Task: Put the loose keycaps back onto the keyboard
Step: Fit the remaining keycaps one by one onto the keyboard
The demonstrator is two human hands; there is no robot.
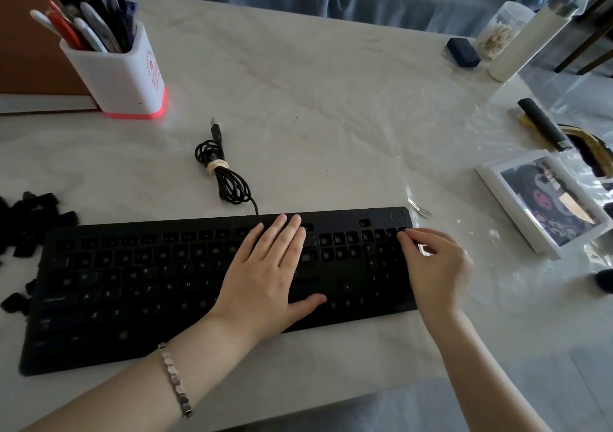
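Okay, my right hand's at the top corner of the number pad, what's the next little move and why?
Probably press that keycap straight down until it seats: the right hand appears to pinch it over the top-right slot of the keyboard, while the left hand lies flat, steadying the board. Many loose keycaps wait at left.

One keyboard (132,299), two hands (265,275) (434,265), one pinched keycap (403,230), one pen pot (126,76), one cable (222,172), one picture frame (544,206)

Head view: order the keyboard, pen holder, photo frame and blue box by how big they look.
1. keyboard, by far.
2. pen holder and photo frame: they look alike, so no ranking.
3. blue box, though it lies farthest away.
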